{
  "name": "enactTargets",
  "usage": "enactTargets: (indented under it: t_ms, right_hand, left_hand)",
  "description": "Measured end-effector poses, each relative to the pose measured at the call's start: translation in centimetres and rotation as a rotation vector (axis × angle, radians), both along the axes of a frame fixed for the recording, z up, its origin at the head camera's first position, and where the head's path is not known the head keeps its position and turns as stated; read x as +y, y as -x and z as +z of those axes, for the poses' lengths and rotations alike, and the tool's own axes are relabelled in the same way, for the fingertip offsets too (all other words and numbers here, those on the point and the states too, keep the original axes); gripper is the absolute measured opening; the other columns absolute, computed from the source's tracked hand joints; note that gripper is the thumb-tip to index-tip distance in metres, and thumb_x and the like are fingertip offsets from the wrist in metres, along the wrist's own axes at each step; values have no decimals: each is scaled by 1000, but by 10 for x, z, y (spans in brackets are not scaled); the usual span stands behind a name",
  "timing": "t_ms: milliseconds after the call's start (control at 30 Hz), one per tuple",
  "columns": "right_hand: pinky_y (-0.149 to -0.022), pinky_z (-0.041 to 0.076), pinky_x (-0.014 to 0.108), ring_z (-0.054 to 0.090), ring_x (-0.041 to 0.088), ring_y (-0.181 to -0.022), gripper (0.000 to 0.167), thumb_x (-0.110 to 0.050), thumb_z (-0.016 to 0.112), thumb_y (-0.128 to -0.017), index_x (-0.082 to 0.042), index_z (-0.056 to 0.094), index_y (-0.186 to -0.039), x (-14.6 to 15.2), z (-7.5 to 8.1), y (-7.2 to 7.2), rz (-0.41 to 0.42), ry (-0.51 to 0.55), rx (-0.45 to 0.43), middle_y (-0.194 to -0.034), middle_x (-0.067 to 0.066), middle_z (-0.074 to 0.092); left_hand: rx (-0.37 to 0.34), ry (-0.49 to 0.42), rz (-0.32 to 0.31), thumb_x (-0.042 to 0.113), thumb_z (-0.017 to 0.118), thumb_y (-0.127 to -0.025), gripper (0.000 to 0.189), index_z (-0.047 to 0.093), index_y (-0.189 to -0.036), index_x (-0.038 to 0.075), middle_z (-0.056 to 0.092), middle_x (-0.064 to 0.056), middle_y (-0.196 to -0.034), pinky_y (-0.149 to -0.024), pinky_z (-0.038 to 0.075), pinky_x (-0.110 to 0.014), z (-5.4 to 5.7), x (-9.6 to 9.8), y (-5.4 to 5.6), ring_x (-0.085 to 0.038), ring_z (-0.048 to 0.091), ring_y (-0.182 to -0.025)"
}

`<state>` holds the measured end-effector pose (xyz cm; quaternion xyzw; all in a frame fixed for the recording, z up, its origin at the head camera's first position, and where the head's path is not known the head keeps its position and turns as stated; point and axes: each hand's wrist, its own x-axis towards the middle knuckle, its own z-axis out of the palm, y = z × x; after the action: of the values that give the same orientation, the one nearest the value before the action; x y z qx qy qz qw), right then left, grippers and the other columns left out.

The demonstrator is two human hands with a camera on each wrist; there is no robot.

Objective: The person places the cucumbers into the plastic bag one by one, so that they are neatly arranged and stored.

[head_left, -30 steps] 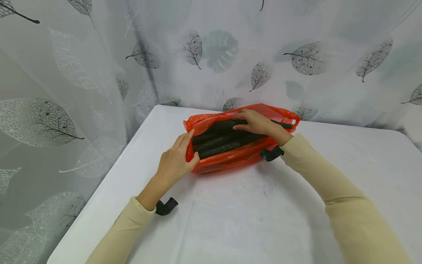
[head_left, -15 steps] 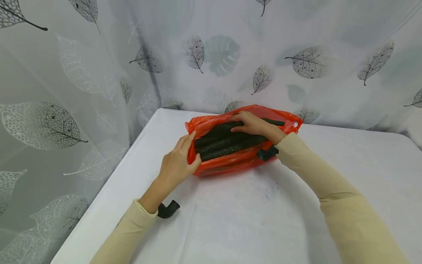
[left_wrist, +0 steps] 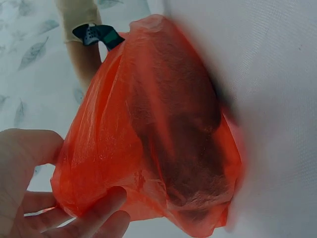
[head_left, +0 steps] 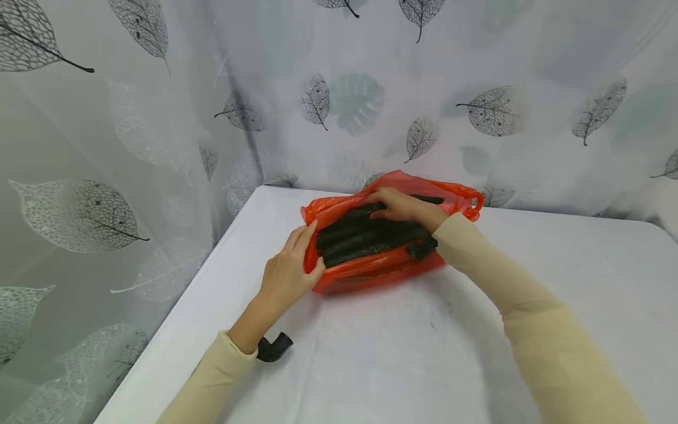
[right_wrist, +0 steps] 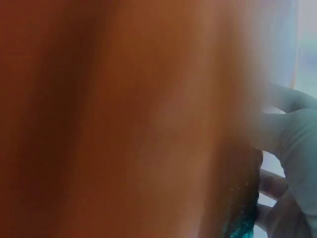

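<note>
A red plastic bag (head_left: 365, 281) lies on its side on the table, its mouth facing up and toward me. Inside lie several long dark green cucumbers (head_left: 365, 238). My left hand (head_left: 286, 271) grips the bag's left end, thumb and fingers holding the thin plastic apart in the left wrist view. Reaching into the mouth, my right hand (head_left: 399, 207) curls its fingers over the upper cucumber (head_left: 428, 199), whose right end shows beyond the hand. Red plastic blurs most of the right wrist view, with the right hand (right_wrist: 292, 148) at its right edge.
The table (head_left: 392, 359) has a white cover. A leaf-printed curtain (head_left: 371, 76) hangs behind it and along the left side. Each wrist carries a dark camera mount; the right one (head_left: 421, 248) overlaps the bag's front edge.
My right hand has shifted left and slightly down, and the upper cucumber's right end has moved left with it. My left hand keeps its hold on the bag.
</note>
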<state>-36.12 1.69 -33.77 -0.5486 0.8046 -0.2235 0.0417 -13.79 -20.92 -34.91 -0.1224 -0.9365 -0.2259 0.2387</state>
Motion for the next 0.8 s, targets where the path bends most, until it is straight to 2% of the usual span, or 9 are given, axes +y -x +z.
enactTargets:
  t_ms: [100, 233, 467, 600, 800]
  right_hand:
    - [-96, 48, 49, 60, 35, -112, 37, 3, 69, -86, 6, 64, -122, -2, 0, 4, 20, -25, -1, -120, 21, 65]
    - [-95, 48, 49, 62, 35, -109, 33, 4, 67, -87, 7, 65, -119, -6, 0, 9, 36, -45, 9, -115, 21, 66]
    - [-94, 49, 50, 61, 35, -110, 33, 6, 65, -88, 7, 64, -121, -12, 4, 11, 27, -82, -1, -116, 21, 65]
    - [-96, 48, 49, 60, 36, -113, 36, 6, 64, -88, 7, 62, -124, -14, 0, 12, 20, -90, -14, -121, 22, 64]
    - [-99, 47, 49, 57, 36, -119, 39, 2, 64, -90, 4, 60, -129, -14, -10, 16, -35, -103, -71, -128, 21, 61]
  left_hand:
    - [12, 10, -7, 13, 69, -84, 66, 44, -144, 4, 53, -17, -134, -45, 46, -24, -2, 0, 0, -17, 52, -51]
    - [33, 14, -16, 9, 69, -82, 67, 44, -145, 3, 52, -18, -134, -44, 43, -23, -3, 0, 0, -14, 45, -48]
    - [57, 13, -25, 6, 68, -82, 69, 42, -146, 4, 51, -17, -135, -47, 47, -26, -3, -1, 1, -17, 48, -52]
    - [71, 7, -35, 5, 68, -82, 70, 42, -146, 4, 51, -17, -136, -46, 45, -25, -3, -1, 2, -18, 48, -52]
    - [76, -5, -39, 4, 68, -83, 71, 39, -148, 5, 49, -17, -137, -44, 42, -22, -3, -1, 3, -16, 45, -50]
